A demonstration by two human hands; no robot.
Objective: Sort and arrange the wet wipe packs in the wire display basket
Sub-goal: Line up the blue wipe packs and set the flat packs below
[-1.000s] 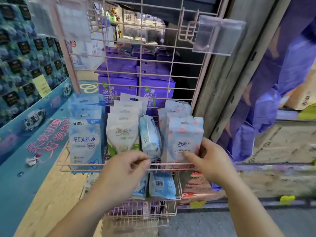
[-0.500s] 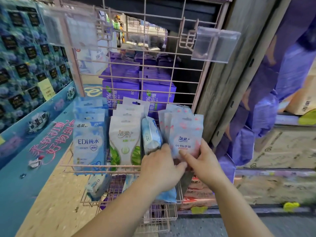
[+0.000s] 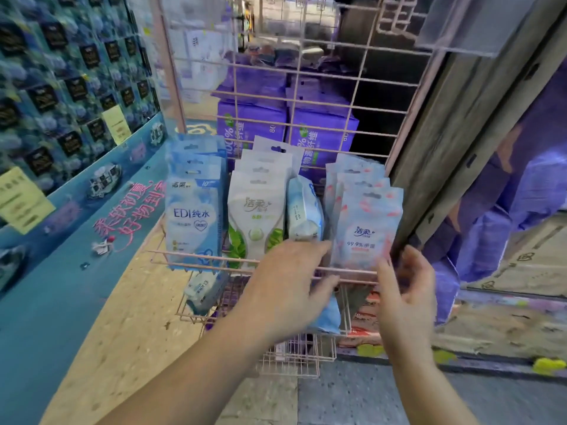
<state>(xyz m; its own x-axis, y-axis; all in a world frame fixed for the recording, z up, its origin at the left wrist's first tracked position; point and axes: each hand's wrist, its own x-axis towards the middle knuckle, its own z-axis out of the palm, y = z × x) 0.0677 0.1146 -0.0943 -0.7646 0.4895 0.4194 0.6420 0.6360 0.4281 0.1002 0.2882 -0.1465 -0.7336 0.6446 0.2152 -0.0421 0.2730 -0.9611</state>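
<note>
Both hands are being held open at the wire basket (image 3: 270, 265)'s front rail. The left hand (image 3: 288, 289) is being reached toward the sideways blue pack (image 3: 303, 210); the right hand (image 3: 405, 289) is being kept beside the pink packs (image 3: 368, 228).

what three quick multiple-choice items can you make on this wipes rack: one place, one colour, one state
1. Where does the sideways-turned pack stand?
A. left of the blue EDI packs
B. between the green-leaf packs and the pink-flecked packs
C. in the lower basket

2. What colour is the wire basket?
A. pink
B. black
C. yellow

3. What is the right hand doing?
A. clutching a pack
B. open beside the pink-flecked packs, nothing in its grip
C. resting on the floor

Answers: 1 B, it sits between the green-leaf packs and the pink-flecked packs. 2 A, its wires are pale pink. 3 B, the fingers are spread and empty.
</note>
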